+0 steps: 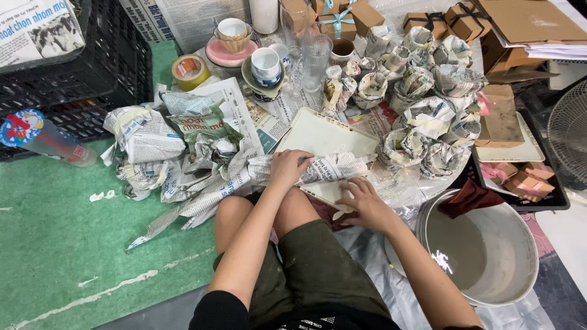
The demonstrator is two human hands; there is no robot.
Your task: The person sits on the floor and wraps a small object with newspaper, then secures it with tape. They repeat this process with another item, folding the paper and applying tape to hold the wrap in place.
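My left hand (286,167) presses down on a roll of newspaper (333,166) that lies across a cream rectangular tray (318,134) in front of my knees. Fingers of my right hand (362,201) rest on the tray's near edge, just below the roll's right end. Whether something is wrapped inside the paper roll cannot be seen. I am crouching on the floor with both knees up.
Several newspaper-wrapped bundles (422,116) are heaped at the upper right. Cups, glasses (316,58) and a tape roll (190,70) stand behind the tray. Crumpled newspaper (183,153) lies left, a black crate (92,67) far left. A grey basin (489,250) of murky water sits right.
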